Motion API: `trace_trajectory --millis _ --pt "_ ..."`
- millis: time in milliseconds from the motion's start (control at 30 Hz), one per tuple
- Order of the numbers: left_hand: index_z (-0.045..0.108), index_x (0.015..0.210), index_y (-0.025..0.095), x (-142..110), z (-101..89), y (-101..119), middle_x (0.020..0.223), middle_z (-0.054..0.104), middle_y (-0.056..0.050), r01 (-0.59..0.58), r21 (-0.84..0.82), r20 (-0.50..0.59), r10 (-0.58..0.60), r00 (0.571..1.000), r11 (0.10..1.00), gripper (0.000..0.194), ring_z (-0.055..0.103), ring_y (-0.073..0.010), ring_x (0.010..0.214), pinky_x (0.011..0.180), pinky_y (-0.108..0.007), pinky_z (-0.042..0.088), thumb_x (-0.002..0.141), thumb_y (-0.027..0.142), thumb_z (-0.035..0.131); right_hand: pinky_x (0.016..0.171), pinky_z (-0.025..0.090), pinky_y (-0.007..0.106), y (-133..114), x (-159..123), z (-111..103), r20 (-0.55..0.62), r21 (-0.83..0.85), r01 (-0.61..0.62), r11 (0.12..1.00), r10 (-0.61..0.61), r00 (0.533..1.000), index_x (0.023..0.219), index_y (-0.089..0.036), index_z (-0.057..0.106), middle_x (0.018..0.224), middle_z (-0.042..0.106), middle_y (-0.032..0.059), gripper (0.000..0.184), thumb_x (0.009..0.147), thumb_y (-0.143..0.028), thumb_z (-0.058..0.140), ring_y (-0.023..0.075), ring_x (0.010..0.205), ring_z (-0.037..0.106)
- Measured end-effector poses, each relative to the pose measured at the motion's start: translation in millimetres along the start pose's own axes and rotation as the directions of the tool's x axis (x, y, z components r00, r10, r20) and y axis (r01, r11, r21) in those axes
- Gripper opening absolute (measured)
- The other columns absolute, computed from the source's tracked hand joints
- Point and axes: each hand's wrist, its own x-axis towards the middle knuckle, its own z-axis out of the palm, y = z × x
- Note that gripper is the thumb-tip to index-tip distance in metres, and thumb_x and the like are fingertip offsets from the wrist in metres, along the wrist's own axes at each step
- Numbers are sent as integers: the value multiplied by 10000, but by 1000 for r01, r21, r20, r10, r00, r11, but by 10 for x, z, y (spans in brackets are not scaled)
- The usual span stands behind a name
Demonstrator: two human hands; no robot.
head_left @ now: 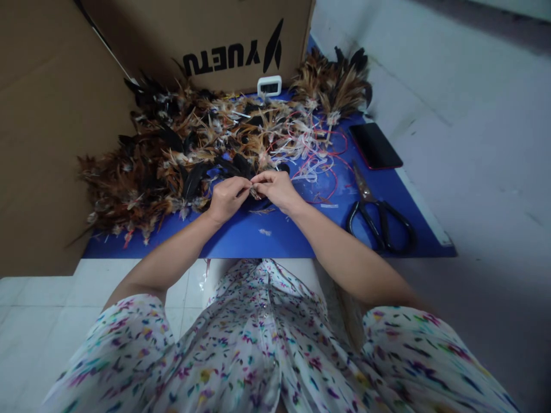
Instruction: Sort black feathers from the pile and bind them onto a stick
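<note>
My left hand (229, 198) and my right hand (278, 189) meet near the front of the blue table, both closed in a pinch. Between their fingertips is the quill end of a small feather bunch (255, 194), mostly covered by the fingers. Just beyond the hands lie black feathers (239, 166); whether they belong to the held bunch I cannot tell. A large heap of brown and black feathers (172, 155) spreads to the left and behind. White strips (313, 166) and a thin red cord (336, 186) lie loosely to the right of my right hand.
Black-handled scissors (379, 221) rest at the right of the blue tabletop (293, 241), with a dark phone (376, 145) behind them. A small white digital display (269, 86) and another feather pile (333, 83) are at the back. Cardboard (142, 34) walls the back and left.
</note>
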Motion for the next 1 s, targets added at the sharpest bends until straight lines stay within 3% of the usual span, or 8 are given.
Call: trace_trajectory --millis 467,667,867,1000 --pt "643 739 199 8 0 -7 909 741 -70 7 -56 -2 -7 1000 998 183 685 -152 862 828 -295 532 890 271 571 494 525 197 -11 -4 -11 67 5 43 999 -43 997 692 -155 633 531 627 -37 151 669 -154 782 75 463 569" --pt "634 717 197 16 0 -13 883 724 -58 32 -77 -13 -33 999 997 167 671 -142 848 822 -279 529 872 244 595 527 529 221 -8 -3 -8 101 -68 28 997 -21 995 726 -170 603 538 620 -40 104 751 -86 659 90 470 580" --pt "643 716 196 23 -3 -9 879 725 -56 57 -67 -27 -58 998 996 151 671 -148 851 830 -289 521 858 232 608 514 502 206 68 23 -24 117 -228 118 967 -93 989 790 -188 579 567 637 -43 119 808 -71 574 92 479 605" --pt "644 700 191 24 0 4 839 729 -54 43 -67 -70 -48 996 997 158 672 -144 822 807 -287 520 848 245 624 491 508 212 73 25 -10 105 -220 97 971 -75 992 799 -192 565 574 638 -39 122 824 -73 569 101 479 617"
